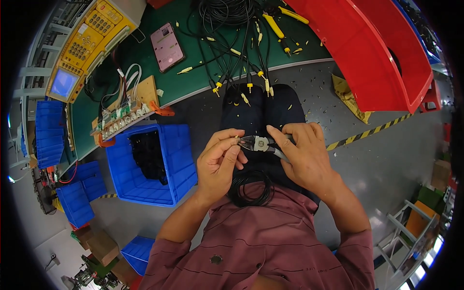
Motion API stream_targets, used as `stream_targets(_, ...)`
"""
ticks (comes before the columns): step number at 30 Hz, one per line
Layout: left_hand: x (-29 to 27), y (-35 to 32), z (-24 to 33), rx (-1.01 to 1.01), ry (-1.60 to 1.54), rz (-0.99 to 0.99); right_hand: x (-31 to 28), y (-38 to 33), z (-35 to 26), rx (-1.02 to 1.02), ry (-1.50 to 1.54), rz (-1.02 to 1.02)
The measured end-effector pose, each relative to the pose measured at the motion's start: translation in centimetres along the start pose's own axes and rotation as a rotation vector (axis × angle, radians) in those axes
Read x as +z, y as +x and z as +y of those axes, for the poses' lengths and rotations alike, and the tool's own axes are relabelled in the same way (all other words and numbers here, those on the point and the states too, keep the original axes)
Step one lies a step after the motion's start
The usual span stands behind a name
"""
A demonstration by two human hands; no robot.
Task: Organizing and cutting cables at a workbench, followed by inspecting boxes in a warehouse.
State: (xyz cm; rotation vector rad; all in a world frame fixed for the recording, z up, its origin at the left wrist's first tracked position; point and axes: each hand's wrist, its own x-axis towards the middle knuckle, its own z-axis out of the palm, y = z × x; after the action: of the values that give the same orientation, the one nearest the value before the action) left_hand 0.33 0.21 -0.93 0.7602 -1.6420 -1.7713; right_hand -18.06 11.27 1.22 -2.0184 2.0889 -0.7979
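Observation:
My right hand (307, 153) is closed round the handles of a pair of pliers (261, 144), whose jaws point left. At the jaw tips, my left hand (217, 162) pinches something small and pale that I cannot make out, mostly hidden by the fingers. Below the hands, a coil of black cable (251, 189) rests on my lap. Beyond my knees, several black cables with yellow-and-black connector ends (249, 86) hang over the edge of the green table (203, 89). They run from a large cable bundle (226, 10).
To the left stands a blue bin (181, 145) with black items inside. On the table are a pink phone-like device (167, 47), a yellow tester (84, 46), a wired board (128, 113) and yellow-handled cutters (274, 26). A red bin (357, 53) juts out at the right.

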Motion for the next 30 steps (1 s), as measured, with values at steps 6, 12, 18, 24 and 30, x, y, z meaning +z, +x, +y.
stream_targets(6, 0.0, -0.1, 0.1, 0.021, 0.061, 0.009, -0.1, 0.0, 0.0, -0.019, -0.04, 0.004)
stream_targets(12, 0.1, -0.1, 0.5, -0.002, 0.078, 0.017, 0.1, 0.0, -0.1, -0.036, -0.065, 0.045)
stream_targets(18, 0.1, 0.0, 0.5, -0.006, 0.077, 0.02, 0.3, -0.5, 0.3, 0.06, 0.066, 0.061)
stream_targets(24, 0.1, 0.1, 0.1, -0.041, 0.0, 0.075, 0.0, -0.2, 0.3, 0.045, 0.023, 0.079)
stream_targets(30, -0.2, -0.1, -0.1, -0.27, -0.259, 0.083, 0.9, -0.2, -0.5, 0.055, 0.051, 0.047)
